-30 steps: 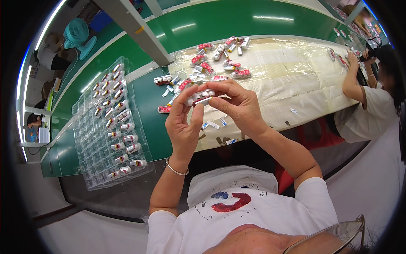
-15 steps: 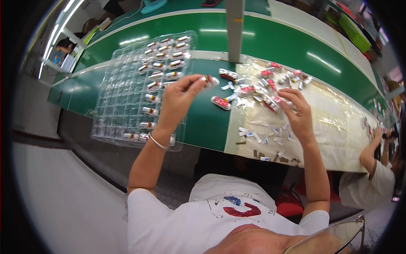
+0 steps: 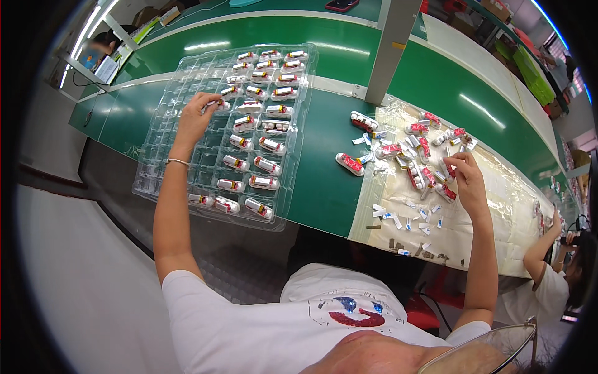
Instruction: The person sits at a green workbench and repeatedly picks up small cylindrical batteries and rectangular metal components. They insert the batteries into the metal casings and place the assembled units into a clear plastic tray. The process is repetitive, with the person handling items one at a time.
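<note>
At the left, my left hand (image 3: 194, 119) reaches over a clear plastic tray (image 3: 205, 153) of small compartments. Its fingertips are closed on a small white oblong piece (image 3: 218, 105) with a red and silver top, at a compartment in the tray's upper middle. Similar pieces (image 3: 264, 182) fill the tray's right-hand columns. On the right, my right hand (image 3: 471, 187) pinches a red-and-white oblong piece (image 3: 446, 168) by its edge, beside a loose pile of such pieces (image 3: 416, 174). The fingers partly cover both held pieces.
Small white-and-blue slips (image 3: 392, 216) and dark strips (image 3: 374, 227) lie on the cream sheet (image 3: 504, 218). Two pieces, one of them red (image 3: 350, 164), lie by the sheet's left edge. A grey post (image 3: 389, 56) stands behind. Another person's arm (image 3: 541, 246) works at the far right.
My left hand has moved left with its piece, from beside the tray to a compartment over it. My right hand has shifted slightly at the pile. The view has shifted a little.
</note>
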`<action>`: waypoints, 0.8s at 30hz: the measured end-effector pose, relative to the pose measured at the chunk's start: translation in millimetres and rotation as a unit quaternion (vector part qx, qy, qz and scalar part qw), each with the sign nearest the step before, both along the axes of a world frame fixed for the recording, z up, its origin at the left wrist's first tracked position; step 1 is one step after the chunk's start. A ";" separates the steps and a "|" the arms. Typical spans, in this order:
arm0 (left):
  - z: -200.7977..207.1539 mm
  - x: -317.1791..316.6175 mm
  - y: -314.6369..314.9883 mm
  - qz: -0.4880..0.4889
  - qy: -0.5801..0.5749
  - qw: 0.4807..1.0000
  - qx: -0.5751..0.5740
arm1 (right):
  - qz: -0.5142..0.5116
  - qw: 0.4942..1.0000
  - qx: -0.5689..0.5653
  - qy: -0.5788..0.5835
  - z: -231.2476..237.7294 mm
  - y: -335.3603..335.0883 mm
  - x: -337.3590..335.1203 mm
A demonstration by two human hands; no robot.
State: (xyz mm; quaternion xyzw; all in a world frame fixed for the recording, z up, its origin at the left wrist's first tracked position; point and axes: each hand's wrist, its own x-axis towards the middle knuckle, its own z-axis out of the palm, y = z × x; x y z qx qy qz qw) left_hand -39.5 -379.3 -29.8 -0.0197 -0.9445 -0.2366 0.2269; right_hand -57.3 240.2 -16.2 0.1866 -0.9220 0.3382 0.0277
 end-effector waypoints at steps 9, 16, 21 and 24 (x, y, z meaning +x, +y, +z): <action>-8.0 -13.3 -8.7 -0.087 -0.058 0.993 0.060 | 0.013 0.997 0.012 -0.081 3.5 18.5 -22.0; -14.4 -20.9 -2.8 -0.067 -0.091 0.993 0.022 | 0.006 0.990 0.138 0.019 0.7 25.3 -19.8; -2.8 -15.6 26.4 -0.005 0.023 0.996 -0.081 | -0.005 0.996 0.050 0.074 -7.7 37.1 -12.9; 8.5 -14.4 77.0 -0.025 0.015 0.986 0.162 | -0.003 0.997 -0.006 0.077 0.5 31.2 -4.2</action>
